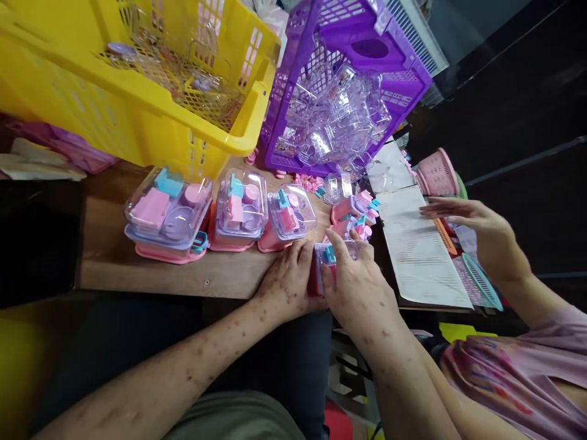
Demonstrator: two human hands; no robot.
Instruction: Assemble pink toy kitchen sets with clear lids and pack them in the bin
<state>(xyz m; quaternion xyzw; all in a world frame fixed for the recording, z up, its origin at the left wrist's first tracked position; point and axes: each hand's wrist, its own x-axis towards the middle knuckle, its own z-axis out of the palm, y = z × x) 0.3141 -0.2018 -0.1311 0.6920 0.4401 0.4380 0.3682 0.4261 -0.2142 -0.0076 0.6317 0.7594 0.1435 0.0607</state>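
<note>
At the table's front edge, my left hand (290, 280) and my right hand (362, 290) close around a small toy box (326, 253) with a clear lid and blue and pink pieces under it. The left palm lies against its left side. Fingers of the right hand press on its top and hide much of it. To the left, three similar boxes stand in a row: a large one (167, 214), a middle one (241, 211) and a smaller one (288, 217). Behind my right hand, open pink trays (351, 211) hold loose pink and blue pieces.
A yellow crate (137, 104) stands at back left. A purple crate (279, 122) beside it holds many clear lids (334, 116). White cardboard (419, 250) and a pink basket (438, 171) lie to the right. Another person's hand (486, 238) hovers over the cardboard.
</note>
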